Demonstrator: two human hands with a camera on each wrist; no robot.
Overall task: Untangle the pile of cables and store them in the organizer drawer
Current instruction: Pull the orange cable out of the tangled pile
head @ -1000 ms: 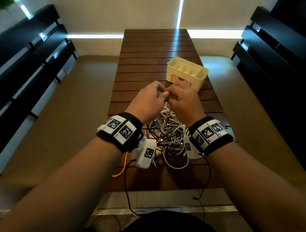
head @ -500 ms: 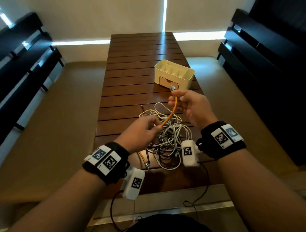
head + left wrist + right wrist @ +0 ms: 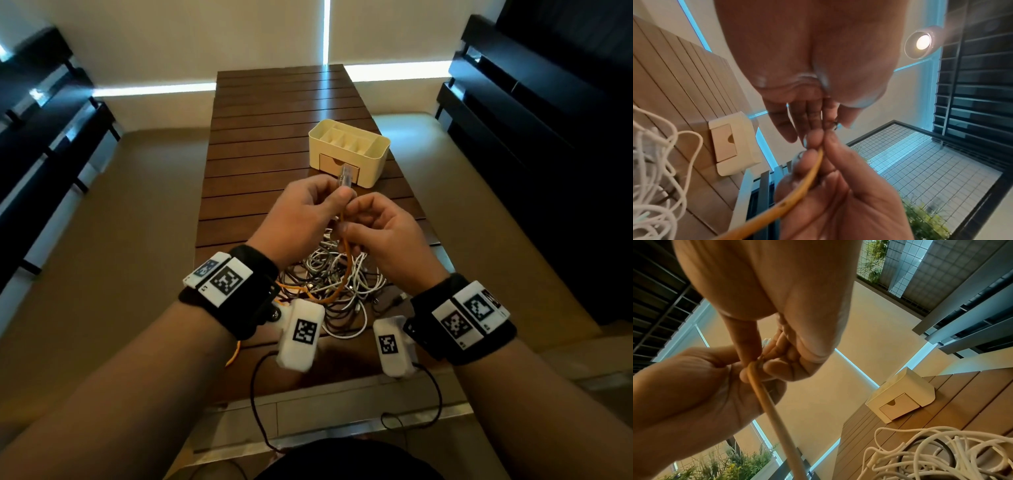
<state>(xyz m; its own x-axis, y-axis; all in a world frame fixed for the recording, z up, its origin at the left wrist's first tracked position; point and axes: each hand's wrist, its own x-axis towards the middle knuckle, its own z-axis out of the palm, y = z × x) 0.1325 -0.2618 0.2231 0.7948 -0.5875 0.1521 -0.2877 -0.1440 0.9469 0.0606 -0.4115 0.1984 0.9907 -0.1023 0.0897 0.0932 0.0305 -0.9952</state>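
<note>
Looks like a home's covered patio or balcony. Long slatted wooden table [image 3: 274, 144] flanked by dark slatted benches [image 3: 44, 144] on tan flooring, cream roller blinds [image 3: 205, 37] behind. Past a wire-mesh railing [image 3: 920, 146], green plants [image 3: 719, 467] and a round ceiling light [image 3: 920, 43] above.

Dark slatted wooden table [image 3: 274, 113] bearing a cream desk organizer with closed drawer [image 3: 349, 152] and, nearer, a tangled cable pile [image 3: 335, 284]
</note>
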